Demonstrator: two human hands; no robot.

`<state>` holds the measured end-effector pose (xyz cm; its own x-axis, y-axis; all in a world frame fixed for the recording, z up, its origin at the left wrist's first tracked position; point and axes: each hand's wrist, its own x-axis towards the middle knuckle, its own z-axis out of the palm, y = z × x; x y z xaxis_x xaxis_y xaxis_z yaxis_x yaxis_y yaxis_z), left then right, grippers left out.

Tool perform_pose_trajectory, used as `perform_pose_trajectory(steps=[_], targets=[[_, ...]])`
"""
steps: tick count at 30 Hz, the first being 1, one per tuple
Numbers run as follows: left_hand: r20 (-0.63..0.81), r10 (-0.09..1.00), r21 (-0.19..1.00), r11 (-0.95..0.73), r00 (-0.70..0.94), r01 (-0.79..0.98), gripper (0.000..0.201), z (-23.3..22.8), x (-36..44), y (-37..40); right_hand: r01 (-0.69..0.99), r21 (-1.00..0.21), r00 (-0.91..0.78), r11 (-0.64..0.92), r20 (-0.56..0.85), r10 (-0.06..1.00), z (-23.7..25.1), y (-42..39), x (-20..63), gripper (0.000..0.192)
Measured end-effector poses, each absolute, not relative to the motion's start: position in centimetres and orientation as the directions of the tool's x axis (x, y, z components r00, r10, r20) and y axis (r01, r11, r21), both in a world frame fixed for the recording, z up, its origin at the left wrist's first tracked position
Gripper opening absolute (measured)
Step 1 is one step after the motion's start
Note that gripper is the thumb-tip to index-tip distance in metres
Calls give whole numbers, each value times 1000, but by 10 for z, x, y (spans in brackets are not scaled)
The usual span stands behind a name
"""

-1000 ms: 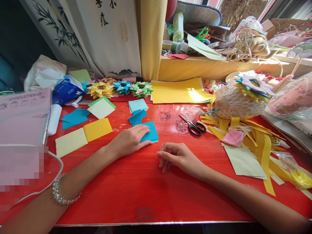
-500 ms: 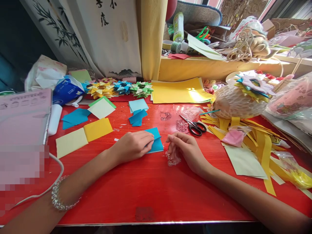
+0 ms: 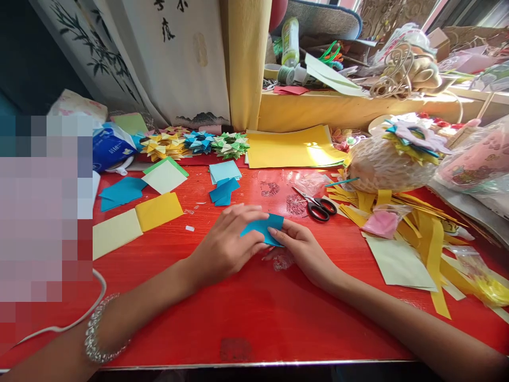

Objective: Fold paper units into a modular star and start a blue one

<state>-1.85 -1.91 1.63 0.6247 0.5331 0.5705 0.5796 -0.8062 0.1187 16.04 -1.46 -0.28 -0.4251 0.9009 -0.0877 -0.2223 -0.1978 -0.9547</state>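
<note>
Both hands meet over the middle of the red table (image 3: 246,318). The left hand (image 3: 228,245) and right hand (image 3: 304,249) pinch a blue paper (image 3: 264,227) between them, fingers closed on its edges, lifting it just off the surface. Scissors (image 3: 318,206) lie just beyond, toward the far edge.
</note>
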Motion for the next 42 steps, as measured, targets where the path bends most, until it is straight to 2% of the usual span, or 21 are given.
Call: perform_pose_trajectory(steps=[2, 4, 7, 9, 13, 20, 27, 42], targets=[[512, 665, 312, -733, 543, 604, 11, 16, -15, -19, -222, -950, -465, -221, -96, 880, -2, -14, 160, 22], [458, 749, 466, -661, 479, 588, 12, 16, -13, -18, -202, -950, -501, -238, -109, 859, 0, -14, 160, 21], [408, 809, 582, -588, 424, 561, 12, 16, -13, -18, -223, -937, -510, -267, -122, 851, 1, -14, 160, 28], [385, 833, 614, -553, 397, 563, 12, 16, -12, -18, -250, -929, -508, -273, -114, 854, 1, -14, 159, 30], [307, 887, 669, -459, 345, 584, 10, 19, -11, -20, -207, -954, -507, -219, -86, 857, 0, -15, 159, 17], [173, 935, 790, -319, 309, 523, 25, 25, -12, -22, -261, -946, -437, -191, -60, 898, -2, -11, 162, 15], [145, 958, 843, -250, 248, 475, 24, 17, -11, -20, -218, -962, -410, -165, -63, 910, 0, -12, 162, 15], [122, 957, 868, -231, 263, 439, 27, 17, -8, -24, -173, -976, -359, -134, -64, 931, 2, -12, 162, 14]])
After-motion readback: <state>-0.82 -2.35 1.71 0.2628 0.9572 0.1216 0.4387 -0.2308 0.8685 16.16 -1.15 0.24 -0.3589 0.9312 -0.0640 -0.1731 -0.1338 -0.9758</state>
